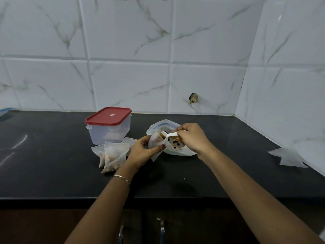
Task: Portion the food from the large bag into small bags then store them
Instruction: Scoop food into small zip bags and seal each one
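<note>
A large zip bag (pixel 158 125) lies open on a black kitchen countertop (pixel 52 164), holding a mix of brown and dark food pieces (pixel 175 144). Just in front of its mouth, a small clear bag (pixel 153 140) is held open, its top tilted toward the large bag. The bowl of a white plastic scoop (pixel 168 134), loaded with brown pieces, sits at the small bag's mouth.

To the left, several filled small bags (pixel 115 155) lie together beside a translucent storage box (pixel 109 132) closed with a red lid (pixel 108 116); the box's contents cannot be made out.

The left hand (pixel 140 152), a thin bracelet (pixel 123 178) at its wrist, grips the small bag with fingers and thumb curled around it. The right hand (pixel 190 138), hovering over the large bag, pinches the scoop's handle in its fingertips.

Flat empty bags (pixel 288 157) rest well apart at the counter's right end, against the corner. White marble-veined wall tiles (pixel 123 76) back the counter, one with a chipped hole (pixel 193 98). Dark cabinet fronts with metal handles (pixel 162 231) show below the edge.
</note>
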`<state>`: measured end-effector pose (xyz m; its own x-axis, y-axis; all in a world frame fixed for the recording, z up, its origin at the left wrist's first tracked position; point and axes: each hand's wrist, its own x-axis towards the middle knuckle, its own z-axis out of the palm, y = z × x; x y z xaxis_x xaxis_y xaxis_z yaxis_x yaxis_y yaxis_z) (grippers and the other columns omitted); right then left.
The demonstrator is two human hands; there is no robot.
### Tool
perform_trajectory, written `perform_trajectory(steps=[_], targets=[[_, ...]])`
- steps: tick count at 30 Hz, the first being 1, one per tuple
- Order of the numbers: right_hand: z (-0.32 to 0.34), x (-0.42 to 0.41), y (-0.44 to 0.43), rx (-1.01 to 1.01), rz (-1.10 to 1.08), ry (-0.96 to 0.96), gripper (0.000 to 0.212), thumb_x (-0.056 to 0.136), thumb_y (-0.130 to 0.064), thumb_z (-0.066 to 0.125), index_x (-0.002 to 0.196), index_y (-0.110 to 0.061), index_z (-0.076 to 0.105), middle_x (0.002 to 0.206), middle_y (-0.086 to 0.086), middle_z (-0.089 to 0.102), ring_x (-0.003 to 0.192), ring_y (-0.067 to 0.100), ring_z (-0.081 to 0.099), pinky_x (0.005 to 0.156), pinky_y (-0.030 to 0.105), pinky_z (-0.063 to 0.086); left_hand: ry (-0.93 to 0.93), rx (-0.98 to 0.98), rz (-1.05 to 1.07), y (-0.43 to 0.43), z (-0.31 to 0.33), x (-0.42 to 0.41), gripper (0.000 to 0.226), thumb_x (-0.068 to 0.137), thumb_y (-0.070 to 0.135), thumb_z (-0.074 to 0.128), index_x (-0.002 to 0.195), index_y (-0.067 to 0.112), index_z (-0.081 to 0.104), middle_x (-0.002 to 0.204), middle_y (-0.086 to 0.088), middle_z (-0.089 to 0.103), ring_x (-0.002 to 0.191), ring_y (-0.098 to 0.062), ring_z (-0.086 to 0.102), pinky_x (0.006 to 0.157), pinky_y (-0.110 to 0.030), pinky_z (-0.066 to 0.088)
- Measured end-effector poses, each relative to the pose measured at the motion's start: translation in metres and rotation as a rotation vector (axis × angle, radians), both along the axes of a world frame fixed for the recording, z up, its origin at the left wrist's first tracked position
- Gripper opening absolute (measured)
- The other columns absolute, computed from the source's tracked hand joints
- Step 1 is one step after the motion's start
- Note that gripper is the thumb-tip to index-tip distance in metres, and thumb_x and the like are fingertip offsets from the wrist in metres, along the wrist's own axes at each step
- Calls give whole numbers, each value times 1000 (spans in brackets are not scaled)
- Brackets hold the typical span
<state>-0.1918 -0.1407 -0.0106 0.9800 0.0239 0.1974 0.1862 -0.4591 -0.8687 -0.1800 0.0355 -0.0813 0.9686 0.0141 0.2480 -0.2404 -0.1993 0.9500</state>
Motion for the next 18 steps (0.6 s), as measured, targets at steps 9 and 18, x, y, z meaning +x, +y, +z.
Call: perform_trajectory(steps=[9,18], targets=[[2,-5,8,-521,14,-365,25,100,-21,45,111,-28,66,97,-8,67,73,4,54,55,15,31,-111,-31,36,1,-1,2,37,74,32,80,106,25,62,102,8,69,95,-7,65,76,-21,52],[5,-13,6,-798,83,-641,34,94,-18,54,126,-30,57,114,-6,57,100,13,54,71,23,33,-123,-124,23,0,0,0,27,81,27,76,105,23,63,99,4,70,85,2,67,65,-11,51]])
